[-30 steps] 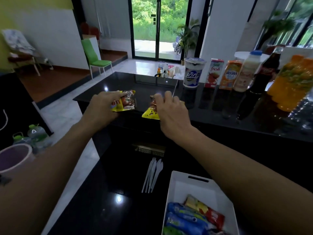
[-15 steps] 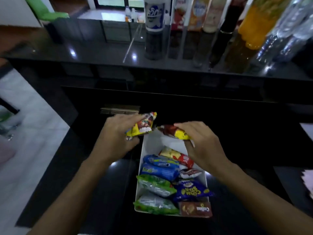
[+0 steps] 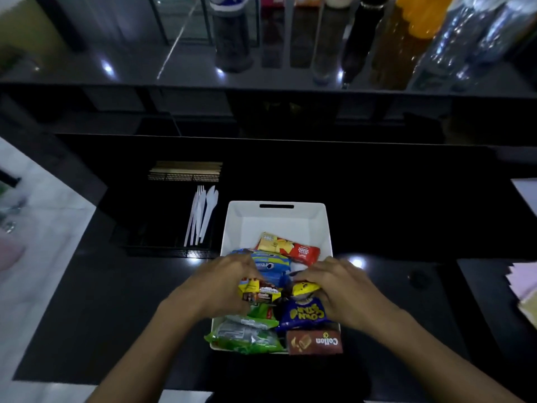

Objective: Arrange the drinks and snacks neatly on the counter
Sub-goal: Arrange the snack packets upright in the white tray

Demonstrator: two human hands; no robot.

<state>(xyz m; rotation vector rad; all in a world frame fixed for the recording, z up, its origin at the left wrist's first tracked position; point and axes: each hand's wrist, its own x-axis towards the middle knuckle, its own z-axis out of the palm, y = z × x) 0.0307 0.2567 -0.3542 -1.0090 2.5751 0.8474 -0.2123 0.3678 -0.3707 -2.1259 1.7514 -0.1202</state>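
Your fingers (image 3: 247, 266) hover over a white bin (image 3: 277, 219) that sits on the lower black counter (image 3: 392, 228). Up and to the left of your left fingers, a black wire tray (image 3: 162, 245) rests on the same counter, just beside the bin. Far beyond your fingertips, the raised black counter (image 3: 130, 68) carries a row of drink bottles and cartons (image 3: 319, 39) standing upright.

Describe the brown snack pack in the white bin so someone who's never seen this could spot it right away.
Find the white rectangular plastic bin on the black counter. At its near right corner, sticking over the rim, lies the flat brown rectangular snack pack. Unlike the blue bag and green packets beside it, it is brown, with white "Collon" lettering.
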